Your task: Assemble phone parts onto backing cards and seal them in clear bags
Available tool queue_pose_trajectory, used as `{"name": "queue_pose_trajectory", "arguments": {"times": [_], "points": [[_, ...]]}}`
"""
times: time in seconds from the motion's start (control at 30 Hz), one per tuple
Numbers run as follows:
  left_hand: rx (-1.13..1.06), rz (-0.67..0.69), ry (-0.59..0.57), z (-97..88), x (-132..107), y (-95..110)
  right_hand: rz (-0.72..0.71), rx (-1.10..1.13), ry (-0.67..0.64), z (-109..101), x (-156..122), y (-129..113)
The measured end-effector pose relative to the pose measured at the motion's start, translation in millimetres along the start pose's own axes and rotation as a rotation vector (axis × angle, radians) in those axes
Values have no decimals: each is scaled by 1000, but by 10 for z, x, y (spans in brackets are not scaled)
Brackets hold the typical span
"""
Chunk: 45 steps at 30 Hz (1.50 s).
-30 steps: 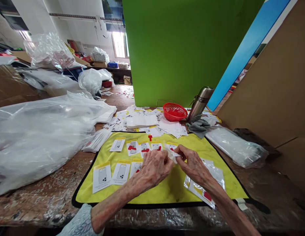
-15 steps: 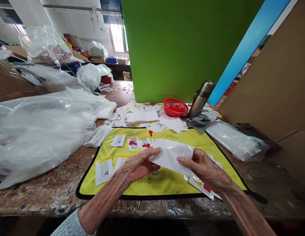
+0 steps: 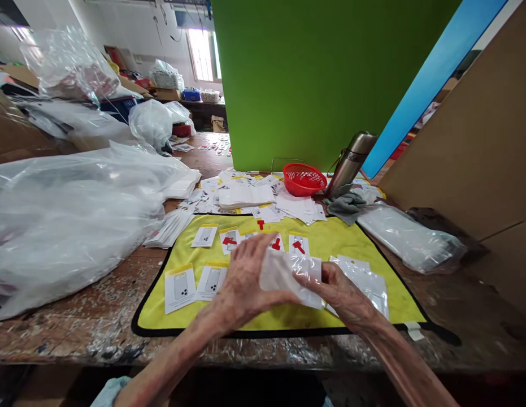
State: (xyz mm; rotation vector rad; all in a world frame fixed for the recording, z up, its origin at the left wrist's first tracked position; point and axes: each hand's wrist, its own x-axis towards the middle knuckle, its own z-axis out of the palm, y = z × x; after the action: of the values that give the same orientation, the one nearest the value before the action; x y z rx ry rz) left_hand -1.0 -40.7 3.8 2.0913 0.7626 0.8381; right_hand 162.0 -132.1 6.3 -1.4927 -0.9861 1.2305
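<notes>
We had the translucent pouch (image 3: pixel 290 277) at the centre of our clock, twelve pointing away from us, raised over the yellow mat (image 3: pixel 330 240) on the table (image 3: pixel 63 342). Our right hand (image 3: pixel 317 277) lay against it at three o'clock, clamped on its right end, with the thumb across the front and the fingers mostly hidden behind. Our left hand (image 3: pixel 277 268) sat at nine, thumb and fingers spread wide apart, the thumb reaching in beneath the pouch; the pouch's left end was between them, but blur kept us from telling whether that hand touched it. At twelve, just beyond the pouch, we saw a printed card (image 3: pixel 292 238) bearing a red T-shaped piece (image 3: pixel 299 247), and at eleven a loose red tab (image 3: pixel 260 225) on bare mat. Past our left hand, at nine, two larger cards (image 3: pixel 180 289) lay side by side, while a smaller card (image 3: pixel 204 234) rested at ten. At three, just past our right hand, we had a spread of clear pouches (image 3: pixel 375 285). Farther off, the red basket (image 3: pixel 304 182) stood at twelve, and the steel flask (image 3: pixel 355 158) leaned at one with a grey cloth (image 3: pixel 346 206) beside its base; a white stack (image 3: pixel 246 196) lay at eleven.
</notes>
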Motion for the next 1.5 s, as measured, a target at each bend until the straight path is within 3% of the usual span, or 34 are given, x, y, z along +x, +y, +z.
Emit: {"name": "queue_pose_trajectory", "arguments": {"times": [0.07,0.13,0.33,0.4,0.57,0.63,0.73,0.8,0.97,1.2,1.27,1.37,1.5], "points": [[158,163,-106,35,-47,43,7,-38,4,27,9,-1],[229,223,-182,76,-76,73,11,-40,-5,59,15,-1],[267,251,-157,88,-63,37,-47,-39,-58,-2,28,12],[288,232,-118,52,-61,-10,-89,-193,62,-99,68,15],[337,208,-47,-22,-97,-143,-108,-979,564,-218,335,78],[348,228,-18,-36,-117,-181,-53,-1186,628,-161,470,127],[376,283,24,-62,-149,-228,18,-1308,655,-44,621,182],[394,306,47,-85,-168,-256,59,-1276,678,5,674,193],[406,283,60,-114,-202,-297,141,-957,735,26,745,176],[368,233,53,-137,-199,-292,25,-824,746,81,761,154],[352,221,60,-149,-196,-311,-71,-682,665,58,622,102],[329,207,66,-146,-191,-353,-221,-356,406,-4,313,-6],[317,198,49,-108,-179,-374,-200,-294,155,-41,-3,-123]]}}
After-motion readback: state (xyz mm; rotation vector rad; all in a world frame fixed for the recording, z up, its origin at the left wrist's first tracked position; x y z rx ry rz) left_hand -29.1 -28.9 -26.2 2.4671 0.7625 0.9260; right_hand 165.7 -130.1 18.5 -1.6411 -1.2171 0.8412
